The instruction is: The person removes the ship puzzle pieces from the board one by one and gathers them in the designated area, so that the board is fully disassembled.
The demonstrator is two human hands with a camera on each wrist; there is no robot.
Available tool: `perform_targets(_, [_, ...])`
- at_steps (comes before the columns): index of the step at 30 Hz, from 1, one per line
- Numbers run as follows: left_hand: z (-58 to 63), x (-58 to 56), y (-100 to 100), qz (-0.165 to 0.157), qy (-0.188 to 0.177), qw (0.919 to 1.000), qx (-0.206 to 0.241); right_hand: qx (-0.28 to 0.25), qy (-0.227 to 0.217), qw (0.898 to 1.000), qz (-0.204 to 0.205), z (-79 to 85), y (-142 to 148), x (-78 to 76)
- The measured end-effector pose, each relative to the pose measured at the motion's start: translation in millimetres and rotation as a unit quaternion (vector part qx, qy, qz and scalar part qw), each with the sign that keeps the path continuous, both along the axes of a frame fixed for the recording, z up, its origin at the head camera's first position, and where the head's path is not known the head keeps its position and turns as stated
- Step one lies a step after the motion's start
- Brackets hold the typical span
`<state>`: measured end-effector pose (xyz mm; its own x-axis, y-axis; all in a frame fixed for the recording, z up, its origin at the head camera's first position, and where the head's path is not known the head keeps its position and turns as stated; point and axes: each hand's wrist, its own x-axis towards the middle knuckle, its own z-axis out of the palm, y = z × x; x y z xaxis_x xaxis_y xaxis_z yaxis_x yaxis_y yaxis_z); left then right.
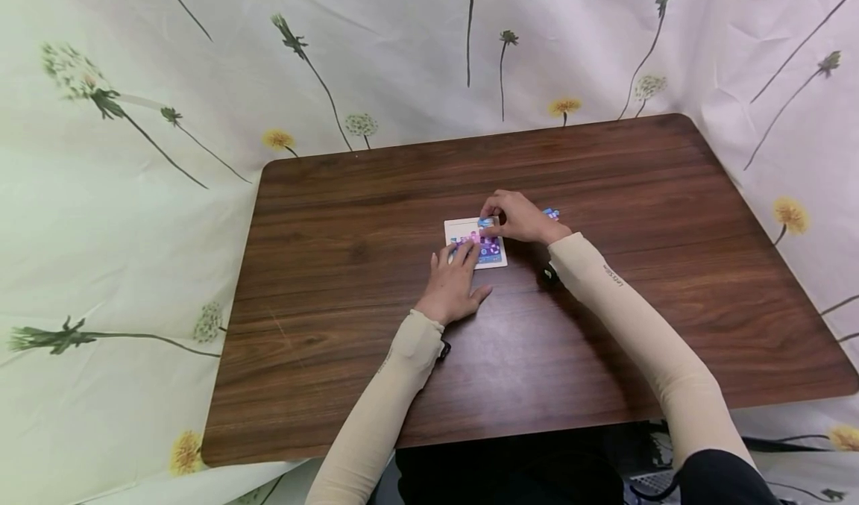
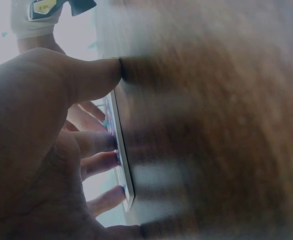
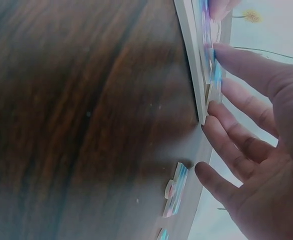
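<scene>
A small jigsaw puzzle in a white tray lies on the table, its lower part filled with purple, pink and blue pieces. My left hand rests with its fingertips on the lower left of the puzzle; in the left wrist view the fingers reach over the tray's edge and the thumb touches the table. At the tray's upper right corner, my right hand pinches a blue puzzle piece between thumb and index finger, right over the tray. The other right fingers spread beside the tray's edge.
Loose puzzle pieces lie on the table beyond the right hand, partly hidden by it in the head view. The brown wooden table backs onto a white curtain with a dandelion print.
</scene>
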<state>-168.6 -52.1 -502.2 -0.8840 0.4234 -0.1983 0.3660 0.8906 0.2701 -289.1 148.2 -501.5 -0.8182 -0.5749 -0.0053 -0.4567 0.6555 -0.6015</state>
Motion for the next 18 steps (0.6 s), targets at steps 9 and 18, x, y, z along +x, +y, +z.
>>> perform_targets(9, [-0.6,0.2,0.2,-0.002,0.003,1.0,0.001,-0.017,0.012,1.0,0.004,-1.4,-0.6,2.5])
perform_targets(18, [0.5,-0.3,0.7,0.002,-0.007,0.9999,0.007,-0.039,0.004,0.999,0.01,-2.6,4.2,2.3])
